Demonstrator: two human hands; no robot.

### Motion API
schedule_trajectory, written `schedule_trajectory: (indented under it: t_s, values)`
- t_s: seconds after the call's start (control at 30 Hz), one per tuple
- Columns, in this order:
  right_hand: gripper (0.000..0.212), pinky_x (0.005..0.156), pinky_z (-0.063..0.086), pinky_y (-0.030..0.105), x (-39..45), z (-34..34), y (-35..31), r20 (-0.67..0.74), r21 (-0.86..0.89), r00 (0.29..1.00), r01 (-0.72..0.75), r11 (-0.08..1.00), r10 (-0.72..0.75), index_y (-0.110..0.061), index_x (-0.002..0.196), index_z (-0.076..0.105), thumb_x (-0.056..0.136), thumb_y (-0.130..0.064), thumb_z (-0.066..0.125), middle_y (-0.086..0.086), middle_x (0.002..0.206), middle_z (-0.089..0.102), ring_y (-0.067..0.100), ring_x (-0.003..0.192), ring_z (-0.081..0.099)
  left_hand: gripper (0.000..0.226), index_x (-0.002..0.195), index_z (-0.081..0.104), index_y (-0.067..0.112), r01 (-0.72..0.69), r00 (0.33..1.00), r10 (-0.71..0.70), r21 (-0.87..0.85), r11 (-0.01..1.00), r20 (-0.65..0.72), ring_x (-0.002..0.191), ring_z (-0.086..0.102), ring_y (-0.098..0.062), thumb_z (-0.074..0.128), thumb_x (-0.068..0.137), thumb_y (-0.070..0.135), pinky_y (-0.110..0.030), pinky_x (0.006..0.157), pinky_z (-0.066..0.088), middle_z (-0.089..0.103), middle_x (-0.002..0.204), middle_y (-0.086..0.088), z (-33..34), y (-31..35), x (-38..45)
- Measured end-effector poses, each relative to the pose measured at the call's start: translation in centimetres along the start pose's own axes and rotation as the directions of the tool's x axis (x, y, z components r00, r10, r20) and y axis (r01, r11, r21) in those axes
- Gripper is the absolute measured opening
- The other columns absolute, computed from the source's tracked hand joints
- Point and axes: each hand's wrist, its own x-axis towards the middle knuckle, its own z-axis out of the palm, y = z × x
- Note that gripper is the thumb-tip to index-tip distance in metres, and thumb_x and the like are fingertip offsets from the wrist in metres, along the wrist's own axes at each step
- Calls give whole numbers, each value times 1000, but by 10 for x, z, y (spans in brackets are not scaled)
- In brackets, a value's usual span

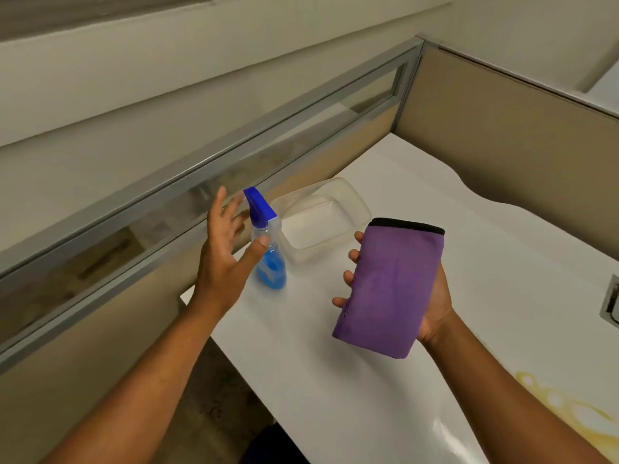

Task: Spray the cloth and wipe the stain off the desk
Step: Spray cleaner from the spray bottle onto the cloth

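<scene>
A folded purple cloth [392, 289] with a black hem is held upright above the white desk [335, 380] by my right hand [432, 306], fingers wrapped round its left edge. A clear spray bottle [269, 249] with blue liquid and a blue trigger head stands on the desk near its left edge. My left hand [226, 249] is open beside the bottle, fingers spread, the thumb just in front of the bottle's neck, not gripping it. A yellowish stain [569, 410] spreads across the desk at the lower right.
A clear plastic container [355, 199] sits behind the bottle by the partition. Beige cubicle panels with a metal-framed glass strip [234, 152] wall the desk at left and back. A metal cable grommet [611, 303] is at the right edge. The floor lies beyond the desk's left edge.
</scene>
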Motion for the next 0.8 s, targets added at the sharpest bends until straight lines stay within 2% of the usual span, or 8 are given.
schedule_trajectory:
  t_s: [0.07,0.17,0.37,0.47,0.53,0.63,0.73,0.8]
  values:
    - [76,119,26,74,3,-3,1,20,-28,1000,11,1000,-11,-23,163,37,103,-70,38,15,138,64,43,120,61,88,167,23,38,62,994,-63,9,998,85,141,52,9,75,96,41,-10,108,46,51,162,8,-6,-1,9]
    - [81,121,23,75,8,2,4,-36,-35,999,28,999,-29,-22,165,34,103,-74,34,16,138,65,44,122,59,79,160,44,31,41,999,-44,106,993,23,115,62,22,77,89,40,-1,93,50,70,133,17,-9,-2,12]
    - [81,120,24,74,6,13,3,-9,-66,1000,-2,998,2,-20,163,38,103,-74,35,17,138,66,45,121,60,63,140,61,16,48,995,-52,47,998,89,102,71,3,85,82,21,-9,80,57,71,114,12,-12,-5,18]
    - [81,120,24,72,8,14,6,8,-54,1000,-17,998,18,-19,162,39,102,-74,35,17,135,65,44,120,59,49,123,61,21,67,983,-78,69,995,166,92,70,8,85,80,18,-7,72,57,73,94,23,-13,-7,18]
    - [79,118,27,70,11,13,7,42,-43,999,-24,999,26,-17,159,42,102,-72,35,18,129,64,43,115,59,54,129,64,29,121,947,-126,34,992,294,106,72,8,85,80,27,-6,72,56,78,105,31,-13,-1,18]
    - [81,117,29,69,13,11,10,112,-30,993,-33,999,37,-14,156,44,101,-73,35,19,125,62,43,111,59,52,140,64,31,141,893,-135,19,990,430,119,72,-3,80,90,28,-9,83,57,79,125,15,-10,7,24]
    - [83,116,31,69,12,9,10,157,-17,987,-26,1000,29,-14,155,44,101,-76,33,20,126,61,43,112,58,26,113,73,28,158,906,-154,23,987,395,101,76,-1,75,88,34,-7,76,57,82,99,17,-1,19,22]
    - [86,115,33,69,11,6,9,174,-15,985,-12,1000,15,-15,156,43,100,-78,34,20,127,60,43,111,58,26,104,73,23,148,913,-157,53,988,377,88,76,0,71,83,38,-7,69,57,80,86,16,6,27,17]
